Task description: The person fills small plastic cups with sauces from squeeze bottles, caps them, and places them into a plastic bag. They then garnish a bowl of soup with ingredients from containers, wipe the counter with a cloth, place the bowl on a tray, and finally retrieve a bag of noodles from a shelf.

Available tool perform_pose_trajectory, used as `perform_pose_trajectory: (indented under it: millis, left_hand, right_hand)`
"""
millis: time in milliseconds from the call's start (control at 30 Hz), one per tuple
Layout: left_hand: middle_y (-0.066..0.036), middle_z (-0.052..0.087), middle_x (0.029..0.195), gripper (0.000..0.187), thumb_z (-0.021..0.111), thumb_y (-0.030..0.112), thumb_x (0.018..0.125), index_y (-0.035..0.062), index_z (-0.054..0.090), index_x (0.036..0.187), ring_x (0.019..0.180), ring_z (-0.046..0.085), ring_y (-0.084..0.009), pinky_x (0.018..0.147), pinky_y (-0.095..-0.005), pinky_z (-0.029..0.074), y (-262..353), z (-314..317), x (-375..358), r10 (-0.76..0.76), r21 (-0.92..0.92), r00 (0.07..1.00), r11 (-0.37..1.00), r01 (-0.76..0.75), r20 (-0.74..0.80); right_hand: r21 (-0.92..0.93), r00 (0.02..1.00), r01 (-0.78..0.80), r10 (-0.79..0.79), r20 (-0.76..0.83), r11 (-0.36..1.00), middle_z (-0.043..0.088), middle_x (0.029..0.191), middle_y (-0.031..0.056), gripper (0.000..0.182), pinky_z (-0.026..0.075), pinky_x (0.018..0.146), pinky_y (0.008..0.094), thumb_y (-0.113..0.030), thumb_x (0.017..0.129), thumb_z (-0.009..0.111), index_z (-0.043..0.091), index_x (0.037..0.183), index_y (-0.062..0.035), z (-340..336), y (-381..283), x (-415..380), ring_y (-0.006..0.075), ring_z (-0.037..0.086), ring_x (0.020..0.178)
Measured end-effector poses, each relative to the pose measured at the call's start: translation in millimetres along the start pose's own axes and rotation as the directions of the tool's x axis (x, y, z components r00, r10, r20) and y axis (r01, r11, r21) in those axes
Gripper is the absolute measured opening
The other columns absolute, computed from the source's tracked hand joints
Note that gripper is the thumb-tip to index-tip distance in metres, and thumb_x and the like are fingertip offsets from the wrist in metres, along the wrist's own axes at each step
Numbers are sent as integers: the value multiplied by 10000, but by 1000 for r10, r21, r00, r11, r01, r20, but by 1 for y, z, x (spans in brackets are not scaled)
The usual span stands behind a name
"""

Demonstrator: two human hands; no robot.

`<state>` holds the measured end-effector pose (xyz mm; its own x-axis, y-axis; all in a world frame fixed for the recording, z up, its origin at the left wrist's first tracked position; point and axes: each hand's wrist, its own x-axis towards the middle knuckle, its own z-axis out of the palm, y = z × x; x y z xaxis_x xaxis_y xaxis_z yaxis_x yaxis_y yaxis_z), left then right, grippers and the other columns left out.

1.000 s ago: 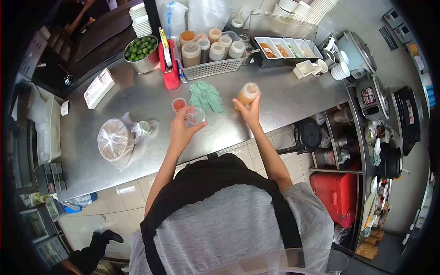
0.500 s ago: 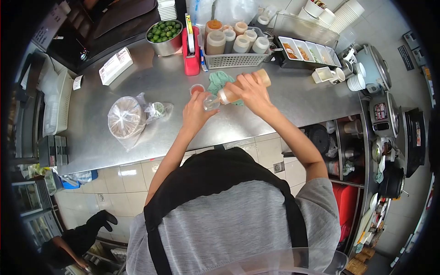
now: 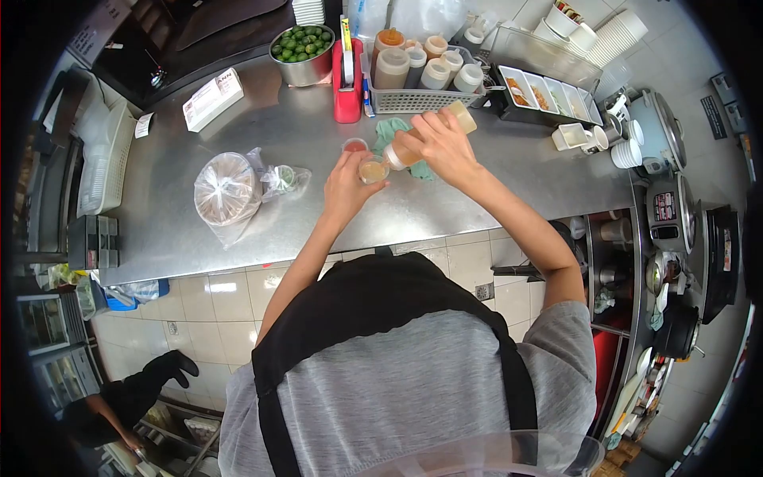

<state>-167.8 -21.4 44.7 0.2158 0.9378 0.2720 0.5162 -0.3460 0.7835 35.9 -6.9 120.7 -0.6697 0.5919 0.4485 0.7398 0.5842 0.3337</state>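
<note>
My left hand (image 3: 346, 184) is closed around a small clear cup (image 3: 373, 169), which holds some light brown sauce. In my right hand (image 3: 442, 145) is a squeeze bottle (image 3: 408, 148) of tan sauce, tipped so that its nozzle end sits at the cup's rim. Just behind my left fingers stands another small cup (image 3: 354, 145) with something reddish in it. A green cloth (image 3: 391, 131) lies crumpled on the counter beneath the bottle, partly hidden by it.
On the steel counter (image 3: 318, 230) are a tied plastic bag (image 3: 226, 191), a smaller bagged cup (image 3: 282, 180), a white box (image 3: 213, 99), a pot of green limes (image 3: 302, 60), a red tape dispenser (image 3: 347, 83) and a basket (image 3: 421, 101) of sauce bottles. Another person (image 3: 119, 397) is at lower left.
Light brown sauce now shows in the cup, which looked clear before. Both hands keep their hold on the cup and the bottle. The whole view has shifted slightly.
</note>
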Motion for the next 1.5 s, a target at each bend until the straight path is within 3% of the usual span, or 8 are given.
perform_pose_trajectory:
  millis: [433,633,800,1133,1200,1267,1400,1500]
  left_hand:
    - [-96,598,1013,526,834,203,577,35,590,1011,840,612,-240,708,-326,494,3,3,3,-1,-32,1000,999,1,10]
    - [-63,573,981,517,821,235,581,87,590,1019,864,591,-264,705,-363,476,-5,9,5,45,-33,999,998,-46,-12]
    - [-94,602,990,516,832,193,583,34,589,1009,838,611,-231,709,-316,493,-1,9,6,62,-27,998,998,-63,-7]
    - [-90,602,966,506,824,179,593,39,592,1021,806,611,-217,708,-304,494,-1,15,4,43,-79,999,996,-41,32]
    - [-90,606,967,507,825,181,594,39,591,1021,822,613,-216,714,-304,495,0,14,5,48,-74,998,996,-45,38]
    - [-83,603,966,506,823,198,594,46,592,1018,834,610,-227,712,-319,492,-1,15,6,62,-77,998,995,-60,27]
    - [-74,600,973,497,816,224,598,56,593,1009,860,602,-256,715,-354,486,-14,20,5,118,-70,993,990,-119,-7]
    - [-84,609,987,499,813,220,600,49,589,1012,877,601,-271,732,-357,484,-30,30,3,118,-62,993,991,-117,1]
  right_hand:
    - [6,999,-40,40,11,999,487,869,6,212,376,876,418,-147,712,578,632,915,-175,2,3,-5,167,497,893]
    - [11,999,-53,52,15,999,481,857,7,207,371,880,411,-145,709,579,635,907,-168,2,5,-7,166,496,887]
    - [7,997,-72,72,7,997,477,846,9,205,362,864,397,-138,711,577,637,905,-170,1,6,-11,171,489,878]
    - [127,958,-272,255,133,954,488,844,15,306,341,826,373,-91,695,605,645,984,-183,15,1,-35,188,487,886]
    - [228,914,-383,332,232,895,500,856,17,370,334,820,373,-78,662,657,645,1016,-185,20,0,-43,194,489,901]
    - [398,831,-545,409,378,738,523,904,18,453,358,836,374,-73,605,719,642,1037,-188,20,-3,-49,206,504,938]
    - [762,752,-624,397,526,171,586,991,16,568,421,864,360,-104,534,815,627,1069,-147,40,7,-62,199,552,977]
    - [780,686,-614,408,603,-119,619,1043,22,549,446,883,315,-84,599,817,591,1099,-89,31,25,-53,140,573,971]
